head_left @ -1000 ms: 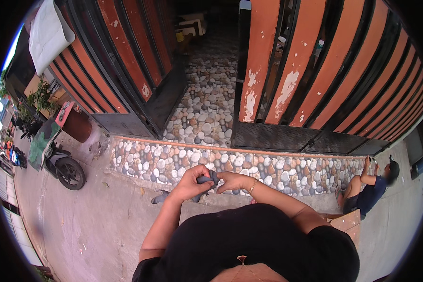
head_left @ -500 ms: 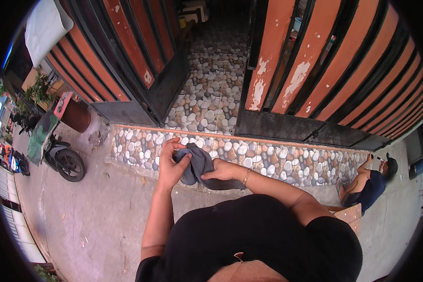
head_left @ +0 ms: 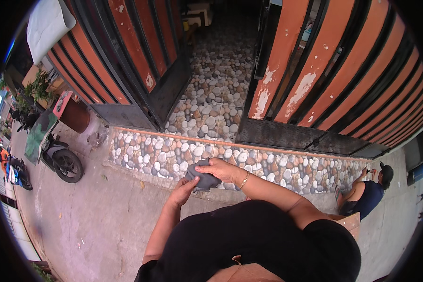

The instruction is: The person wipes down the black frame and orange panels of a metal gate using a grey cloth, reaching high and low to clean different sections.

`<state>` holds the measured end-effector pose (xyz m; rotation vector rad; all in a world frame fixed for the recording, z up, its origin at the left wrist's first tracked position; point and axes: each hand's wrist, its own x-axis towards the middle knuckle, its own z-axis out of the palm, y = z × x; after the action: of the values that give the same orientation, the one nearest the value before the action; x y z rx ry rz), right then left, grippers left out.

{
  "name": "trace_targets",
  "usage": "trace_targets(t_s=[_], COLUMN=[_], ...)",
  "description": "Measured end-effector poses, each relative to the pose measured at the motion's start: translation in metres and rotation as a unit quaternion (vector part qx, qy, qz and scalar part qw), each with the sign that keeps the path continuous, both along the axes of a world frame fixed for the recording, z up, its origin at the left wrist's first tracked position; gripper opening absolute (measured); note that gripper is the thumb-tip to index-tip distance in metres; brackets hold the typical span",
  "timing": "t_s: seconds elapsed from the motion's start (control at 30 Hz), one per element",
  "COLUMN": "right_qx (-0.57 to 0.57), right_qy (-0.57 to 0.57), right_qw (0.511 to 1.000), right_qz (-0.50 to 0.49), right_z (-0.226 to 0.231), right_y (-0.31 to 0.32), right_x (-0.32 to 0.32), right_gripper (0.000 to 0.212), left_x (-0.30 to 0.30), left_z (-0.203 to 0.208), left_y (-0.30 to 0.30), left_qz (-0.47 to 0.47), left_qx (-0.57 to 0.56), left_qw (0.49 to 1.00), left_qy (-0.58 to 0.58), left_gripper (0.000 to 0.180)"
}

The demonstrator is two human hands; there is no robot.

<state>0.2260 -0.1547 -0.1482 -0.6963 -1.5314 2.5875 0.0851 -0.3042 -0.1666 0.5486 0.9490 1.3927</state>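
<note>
A dark grey cloth [head_left: 205,177], bunched into a small folded bundle, is held between my two hands in front of my chest. My left hand [head_left: 185,189] pinches its left lower side, thumb on top. From the right, my right hand [head_left: 225,171] grips the upper edge with the thumb laid across it; a bracelet circles that wrist. Folds hide the underside of the cloth and some of my fingertips. Behind the bundle lies a pebble-patterned tiled step [head_left: 150,152].
An orange and black gate [head_left: 324,70] stands partly open over a pebble-tiled passage [head_left: 211,89]. A motorbike wheel [head_left: 68,165] and a plant pot [head_left: 74,117] are at left. Another person [head_left: 369,195] sits low at far right, near a wooden bench [head_left: 350,221].
The cloth has gone from loosely hanging to a compact bundle. My left hand has come down and right, from upright beside the cloth to its lower side.
</note>
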Motion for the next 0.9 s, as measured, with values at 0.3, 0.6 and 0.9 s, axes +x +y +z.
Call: trace_targets(t_s=[0.3, 0.6, 0.9], right_qx=[0.061, -0.029, 0.189], right_qy=[-0.057, -0.072, -0.109], right_qw=[0.996, 0.997, 0.974], right_qz=[0.045, 0.028, 0.053], right_z=[0.001, -0.023, -0.039], right_y=[0.06, 0.123, 0.133], right_x=[0.013, -0.003, -0.059], right_gripper=[0.022, 0.029, 0.056], left_x=[0.001, -0.018, -0.018], left_z=[-0.003, 0.0, -0.019], left_y=[0.041, 0.077, 0.069], left_qz=[0.152, 0.317, 0.398], left_qx=[-0.069, -0.045, -0.178], left_qw=[0.972, 0.883, 0.832], left_qy=[0.167, 0.343, 0.344], left_gripper=[0.011, 0.027, 0.04])
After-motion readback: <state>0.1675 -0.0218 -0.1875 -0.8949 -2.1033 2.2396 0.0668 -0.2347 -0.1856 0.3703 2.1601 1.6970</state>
